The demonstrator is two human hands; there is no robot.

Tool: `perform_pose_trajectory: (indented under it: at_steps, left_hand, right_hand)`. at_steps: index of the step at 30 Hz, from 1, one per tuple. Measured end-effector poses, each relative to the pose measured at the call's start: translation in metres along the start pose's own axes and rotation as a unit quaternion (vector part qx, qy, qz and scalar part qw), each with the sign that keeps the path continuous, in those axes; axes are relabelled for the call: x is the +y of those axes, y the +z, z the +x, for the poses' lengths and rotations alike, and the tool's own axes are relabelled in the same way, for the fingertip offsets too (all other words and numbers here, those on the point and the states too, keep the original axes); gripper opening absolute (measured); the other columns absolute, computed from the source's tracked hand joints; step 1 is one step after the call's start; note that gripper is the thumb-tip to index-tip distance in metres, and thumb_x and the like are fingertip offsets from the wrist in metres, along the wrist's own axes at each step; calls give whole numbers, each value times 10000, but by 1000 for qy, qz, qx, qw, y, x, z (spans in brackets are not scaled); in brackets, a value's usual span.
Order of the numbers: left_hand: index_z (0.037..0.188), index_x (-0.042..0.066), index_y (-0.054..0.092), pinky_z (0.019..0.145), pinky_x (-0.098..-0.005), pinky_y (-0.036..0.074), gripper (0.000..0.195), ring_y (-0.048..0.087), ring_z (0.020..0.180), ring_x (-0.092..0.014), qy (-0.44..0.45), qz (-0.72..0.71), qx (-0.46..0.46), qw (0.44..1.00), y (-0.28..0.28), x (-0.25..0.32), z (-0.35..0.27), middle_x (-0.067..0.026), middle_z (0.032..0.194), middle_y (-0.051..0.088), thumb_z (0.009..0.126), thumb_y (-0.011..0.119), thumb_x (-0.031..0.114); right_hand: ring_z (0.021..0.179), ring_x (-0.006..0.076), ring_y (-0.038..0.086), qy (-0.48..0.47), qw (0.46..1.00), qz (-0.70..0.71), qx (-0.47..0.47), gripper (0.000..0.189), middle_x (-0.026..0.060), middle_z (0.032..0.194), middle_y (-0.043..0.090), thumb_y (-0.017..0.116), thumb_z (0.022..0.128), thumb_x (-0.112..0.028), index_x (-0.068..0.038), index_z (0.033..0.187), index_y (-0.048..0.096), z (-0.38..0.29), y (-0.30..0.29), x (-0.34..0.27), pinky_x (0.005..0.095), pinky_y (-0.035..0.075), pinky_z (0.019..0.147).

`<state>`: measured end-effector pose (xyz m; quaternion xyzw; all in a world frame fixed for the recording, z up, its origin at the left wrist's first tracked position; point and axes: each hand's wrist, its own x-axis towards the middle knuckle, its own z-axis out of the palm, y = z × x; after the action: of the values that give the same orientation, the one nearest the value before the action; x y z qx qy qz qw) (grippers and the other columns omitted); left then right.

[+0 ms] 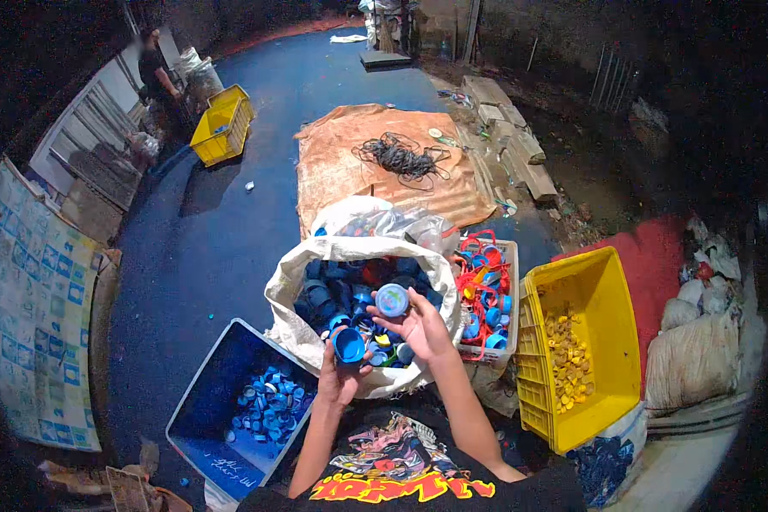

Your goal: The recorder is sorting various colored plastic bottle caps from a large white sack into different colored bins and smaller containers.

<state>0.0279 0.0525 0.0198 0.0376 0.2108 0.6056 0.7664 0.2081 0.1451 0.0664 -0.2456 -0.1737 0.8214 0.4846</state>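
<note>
Over the mouth of a white woven sack [288,320], my left hand [339,383] grips a blue plastic cap [349,345], its hollow side facing up. Another blue cap [340,321] shows just beyond those fingers; whether they hold it too I cannot tell. A round pale-blue lid [393,300] with a coloured print is held between the thumb and fingers of my right hand [425,329]. Inside the sack lie many plastic caps and lids, mostly blue, with a yellow cap [382,340] among them.
Left of the sack stands a blue crate [198,416] holding blue caps. A clear bin [512,288] of mixed caps and red strips and a yellow crate [614,358] with yellow caps are at right. Black cord [403,157] lies on an orange tarp [333,141]. A person [157,77] stands by yellow crates [221,131].
</note>
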Motion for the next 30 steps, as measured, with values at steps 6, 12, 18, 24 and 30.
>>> perform_pose_trajectory:
  at_steps: [6,12,18,24,30]
  left_hand:
    - [1290,155,488,551,-269,463,522,589,784,-223,-16,32,24,999,8,-1,5,-114,1111,607,932,532,533]
    - [1203,-60,503,463,-173,426,691,532,759,-153,-60,-3,6,998,14,1,12,-134,1116,587,928,507,574]
    - [1191,0,546,606,-248,527,590,609,876,-194,-39,-41,16,998,7,-3,16,-139,1091,638,927,545,527]
    - [1199,50,562,924,-380,505,642,634,1018,-227,-37,3,91,995,12,-14,13,-84,1112,646,910,494,620]
    - [1178,55,569,844,-376,537,604,643,972,-230,-23,-74,93,993,-7,-11,3,-99,1108,641,928,478,597]
  right_hand:
    - [1159,400,569,12,993,112,-31,453,282,1289,524,438,1016,-310,56,1281,457,-30,16,-8,439,513,975]
    - [1175,292,551,-155,987,-20,-40,453,200,1319,512,717,831,-117,-54,1232,515,-47,20,-1,377,441,1019]
    - [1157,220,498,-291,891,-342,-64,572,77,1179,548,828,666,-89,-88,1177,573,-59,37,9,352,390,1013]
    - [1125,271,470,-334,619,-707,-71,643,63,1217,542,818,639,-311,-144,1218,593,-66,37,29,421,333,949]
    - [1136,281,465,-301,608,-727,-100,646,85,1211,536,789,693,-352,-138,1261,567,-56,31,43,426,335,948]
